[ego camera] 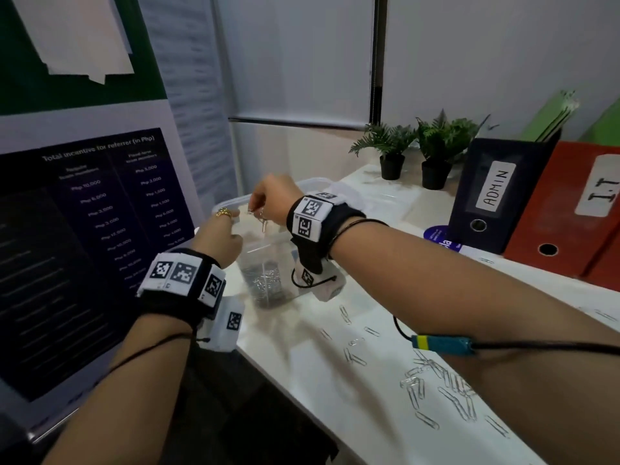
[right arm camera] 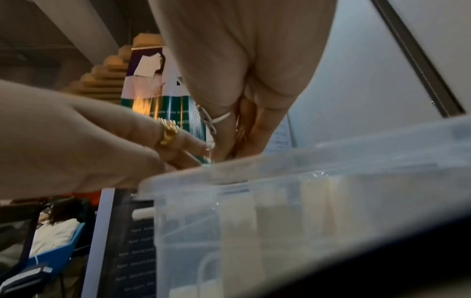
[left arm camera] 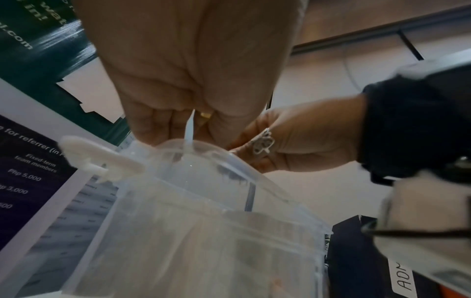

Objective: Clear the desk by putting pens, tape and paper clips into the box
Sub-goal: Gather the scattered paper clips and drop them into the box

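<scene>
A clear plastic box [ego camera: 268,263] is seen standing on the white worktop [ego camera: 335,380] at its far left edge, beside a dark printed banner [ego camera: 84,246]. Both hands are held above the open top of the box. The right hand [ego camera: 273,199] is curled, and a few paper clips [ego camera: 263,223] are pinched in its fingertips and are seen dangling over the box opening; a silver ring [left arm camera: 264,142] is worn on one of its fingers. The left hand [ego camera: 223,236] is raised just left of the right one, with its fingers bent toward the same clips; a gold ring [ego camera: 223,213] is worn on it, and in the right wrist view its fingertips [right arm camera: 188,147] are seen close against the hanging clips, though whether they grip them cannot be told. A heap of paper clips [ego camera: 268,280] is seen lying on the bottom of the box. More loose paper clips [ego camera: 436,387] are scattered on the worktop to the near right, under the right forearm, well apart from the box. A white latch tab [left arm camera: 102,159] is seen on the box rim in the left wrist view. At the far right of the worktop two small potted plants [ego camera: 416,152], a dark binder labelled ADMIN [ego camera: 496,193] and an orange binder labelled I.T [ego camera: 570,209] are placed. Black wrist straps carrying square printed markers are worn on both wrists.
</scene>
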{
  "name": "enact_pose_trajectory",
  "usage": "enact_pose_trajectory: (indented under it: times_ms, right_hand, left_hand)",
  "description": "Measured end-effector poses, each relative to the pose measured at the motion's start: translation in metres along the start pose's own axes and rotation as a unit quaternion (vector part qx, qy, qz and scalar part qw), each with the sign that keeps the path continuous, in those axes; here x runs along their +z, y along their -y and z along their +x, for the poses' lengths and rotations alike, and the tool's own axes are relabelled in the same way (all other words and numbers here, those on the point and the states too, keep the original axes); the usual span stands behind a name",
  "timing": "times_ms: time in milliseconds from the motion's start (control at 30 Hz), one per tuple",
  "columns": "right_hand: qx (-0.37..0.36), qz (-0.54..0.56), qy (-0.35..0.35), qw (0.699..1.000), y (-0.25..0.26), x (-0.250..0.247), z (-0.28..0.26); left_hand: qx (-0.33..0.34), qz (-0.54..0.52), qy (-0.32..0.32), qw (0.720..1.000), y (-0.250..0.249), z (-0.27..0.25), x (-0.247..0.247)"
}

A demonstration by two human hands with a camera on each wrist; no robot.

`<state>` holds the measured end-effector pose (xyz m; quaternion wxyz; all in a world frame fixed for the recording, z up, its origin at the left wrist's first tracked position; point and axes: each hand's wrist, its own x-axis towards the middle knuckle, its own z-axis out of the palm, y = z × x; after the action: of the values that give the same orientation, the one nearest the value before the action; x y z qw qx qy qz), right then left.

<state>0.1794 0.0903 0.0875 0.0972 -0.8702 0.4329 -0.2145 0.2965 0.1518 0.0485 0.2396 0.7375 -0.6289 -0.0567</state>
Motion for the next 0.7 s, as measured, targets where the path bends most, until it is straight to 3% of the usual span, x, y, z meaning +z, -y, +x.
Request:
enact_pose_trajectory:
  times_ms: [167, 433, 600, 700]
  right_hand:
    - [0.027, 0.001, 0.061, 0.998, 0.001, 0.022, 0.007]
    - [-0.016, 0.025, 0.024, 0.999, -0.003, 0.014, -0.013]
    - [0.013, 0.024, -0.051, 0.998, -0.040, -0.015, -0.066]
    - [0.059, 0.010, -0.043, 0.997, -0.075, -0.025, -0.119]
  left_hand:
    - [0.019, -0.037, -0.041, 0.998, 0.010, -0.010, 0.002]
    - [0.056, -0.038, -0.078, 0.995, 0.009, -0.015, 0.004]
    - [0.126, -0.031, -0.134, 0.982, -0.012, -0.034, 0.012]
    - [0.193, -0.025, -0.111, 0.975, -0.029, -0.054, 0.025]
